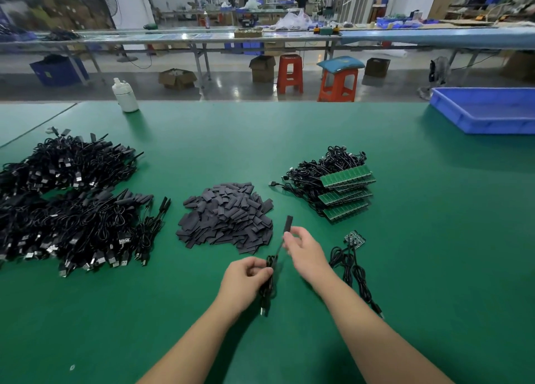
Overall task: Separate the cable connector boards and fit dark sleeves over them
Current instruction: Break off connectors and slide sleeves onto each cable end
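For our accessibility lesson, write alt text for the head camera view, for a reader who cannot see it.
Over a green table, the right hand pinches a dark sleeve on a cable gripped by the left hand. Behind lie a pile of sleeves, stacked connector boards and finished cables.

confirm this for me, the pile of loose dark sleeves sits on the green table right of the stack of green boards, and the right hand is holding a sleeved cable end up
Not quite. In the head view the pile of loose dark sleeves lies on the green table left of the stack of green boards, not right of it. The rest holds: the right hand holds a sleeved cable end up.
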{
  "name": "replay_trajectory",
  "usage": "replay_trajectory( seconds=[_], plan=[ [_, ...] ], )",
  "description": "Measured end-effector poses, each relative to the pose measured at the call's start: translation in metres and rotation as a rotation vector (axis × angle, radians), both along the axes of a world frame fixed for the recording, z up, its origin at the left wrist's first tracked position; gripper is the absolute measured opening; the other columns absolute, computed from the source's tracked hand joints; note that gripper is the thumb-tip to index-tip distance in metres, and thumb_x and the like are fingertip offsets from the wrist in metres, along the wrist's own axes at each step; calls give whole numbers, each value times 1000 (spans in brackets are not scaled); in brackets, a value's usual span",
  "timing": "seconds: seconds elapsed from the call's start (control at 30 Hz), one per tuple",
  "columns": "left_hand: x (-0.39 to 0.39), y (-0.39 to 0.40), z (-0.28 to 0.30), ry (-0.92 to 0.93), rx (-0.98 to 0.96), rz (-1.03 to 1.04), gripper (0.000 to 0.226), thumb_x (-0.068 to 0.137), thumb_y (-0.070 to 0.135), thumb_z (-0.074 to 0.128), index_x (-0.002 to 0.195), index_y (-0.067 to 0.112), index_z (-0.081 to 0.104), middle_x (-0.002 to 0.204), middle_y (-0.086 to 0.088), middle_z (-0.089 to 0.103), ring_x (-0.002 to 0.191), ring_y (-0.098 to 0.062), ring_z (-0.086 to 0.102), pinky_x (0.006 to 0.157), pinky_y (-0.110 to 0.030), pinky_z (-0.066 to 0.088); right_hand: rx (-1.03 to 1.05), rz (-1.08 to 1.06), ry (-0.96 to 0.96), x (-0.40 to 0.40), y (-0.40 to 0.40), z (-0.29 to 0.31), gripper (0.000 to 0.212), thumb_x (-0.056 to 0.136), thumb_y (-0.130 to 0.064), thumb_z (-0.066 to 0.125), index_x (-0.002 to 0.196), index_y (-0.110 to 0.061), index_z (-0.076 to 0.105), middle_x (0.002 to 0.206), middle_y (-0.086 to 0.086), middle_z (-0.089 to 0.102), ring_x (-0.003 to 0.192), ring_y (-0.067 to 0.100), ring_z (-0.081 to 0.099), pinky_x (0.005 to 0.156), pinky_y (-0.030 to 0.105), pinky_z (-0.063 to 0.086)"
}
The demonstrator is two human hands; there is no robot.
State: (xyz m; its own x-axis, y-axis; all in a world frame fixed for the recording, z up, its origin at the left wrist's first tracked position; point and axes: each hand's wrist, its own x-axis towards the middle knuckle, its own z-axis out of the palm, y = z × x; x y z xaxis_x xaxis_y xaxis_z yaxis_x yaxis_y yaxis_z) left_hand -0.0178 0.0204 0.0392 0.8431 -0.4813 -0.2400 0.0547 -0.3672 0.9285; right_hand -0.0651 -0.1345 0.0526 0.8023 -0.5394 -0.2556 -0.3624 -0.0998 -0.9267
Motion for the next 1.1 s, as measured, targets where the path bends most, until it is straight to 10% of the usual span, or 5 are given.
replay_trajectory(
  seconds=[0.27,0.37,0.57,0.87,1.1],
  plan=[
    [118,72,25,-522,454,311,23,91,26,67,111,14,72,94,-2,74,67,-13,64,67,-23,50,-954,-130,460,-28,-76,-5,50,99,-43,46,141,-15,45,138,7,52,124,24,48,102,39,40],
    [158,114,21,-609,701,431,24,96,27,61,113,12,67,79,-3,67,57,-20,56,53,-27,44,-912,-140,660,-39,-93,-11,60,96,-57,45,138,-14,45,136,11,51,125,28,46,101,40,40],
    [178,145,5,-591,891,362,44,98,32,55,137,13,52,128,-16,56,110,-37,54,76,-45,49,-686,-143,641,-44,-100,-22,64,88,-64,57,130,-15,54,127,11,54,123,31,43,94,40,43],
    [164,133,1,-544,1240,97,42,101,48,35,133,27,52,146,-11,36,127,-31,40,104,-43,38,-522,-236,657,-48,-109,-21,69,88,-54,66,139,-14,47,140,19,38,130,35,38,100,46,43],
    [143,99,8,-849,911,206,32,91,14,59,121,7,66,137,-24,50,117,-39,51,96,-50,46,-159,-354,250,-48,-108,-11,42,90,-20,72,124,-7,52,120,10,60,93,24,58,86,41,50]
  ],
)
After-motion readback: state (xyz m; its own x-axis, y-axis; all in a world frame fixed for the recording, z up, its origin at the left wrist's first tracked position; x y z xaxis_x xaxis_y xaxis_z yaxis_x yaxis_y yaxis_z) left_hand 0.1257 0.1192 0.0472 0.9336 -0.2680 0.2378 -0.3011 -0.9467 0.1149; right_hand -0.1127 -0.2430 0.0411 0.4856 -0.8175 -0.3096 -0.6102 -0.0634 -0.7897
